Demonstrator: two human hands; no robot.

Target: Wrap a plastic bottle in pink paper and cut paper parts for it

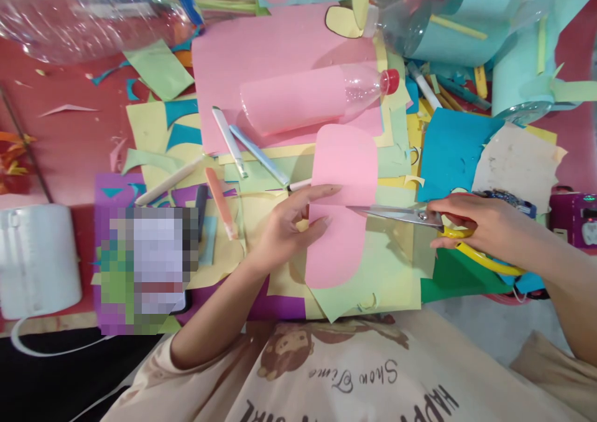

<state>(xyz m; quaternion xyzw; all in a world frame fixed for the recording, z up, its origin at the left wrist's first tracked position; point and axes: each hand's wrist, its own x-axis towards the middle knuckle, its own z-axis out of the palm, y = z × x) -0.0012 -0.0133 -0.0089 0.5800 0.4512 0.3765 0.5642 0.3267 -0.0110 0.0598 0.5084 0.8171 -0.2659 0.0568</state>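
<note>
A rounded piece of pink paper stands upright in the middle of the view. My left hand pinches its left edge between thumb and fingers. My right hand grips yellow-handled scissors, whose blades reach into the paper's right edge about halfway up, along a horizontal cut line. Light green and yellow sheets lie beneath the paper.
A plastic bottle wrapped in pink paper lies on a large pink sheet. Pens and markers are scattered left of my hands. A blue sheet, teal-wrapped bottles, a clear bottle and a white container surround the work area.
</note>
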